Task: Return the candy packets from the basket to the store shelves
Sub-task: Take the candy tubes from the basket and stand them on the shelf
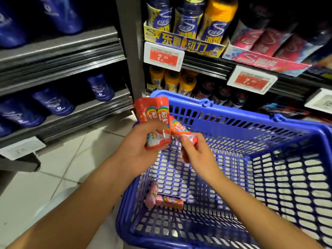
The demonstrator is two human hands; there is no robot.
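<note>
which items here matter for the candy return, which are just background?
Job: red candy packets in left hand; red packet in right hand; pink packets; blue basket.
Background: blue bottles; yellow-capped bottles; price tags.

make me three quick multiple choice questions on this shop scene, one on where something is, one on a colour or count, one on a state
1. Where do the pink candy packets lie?
A. near corner of the basket floor
B. on a shelf
C. on the tiled floor

2. What colour is the basket?
A. green
B. blue
C. black

3. What is the left hand doing?
A. hanging free
B. gripping the basket rim
C. holding red candy packets

Answers:
1 A, they rest on the mesh bottom by the near left corner.
2 B, its rim and mesh are blue.
3 C, its fingers curl round the red packets, while the right hand pinches another red packet.
</note>
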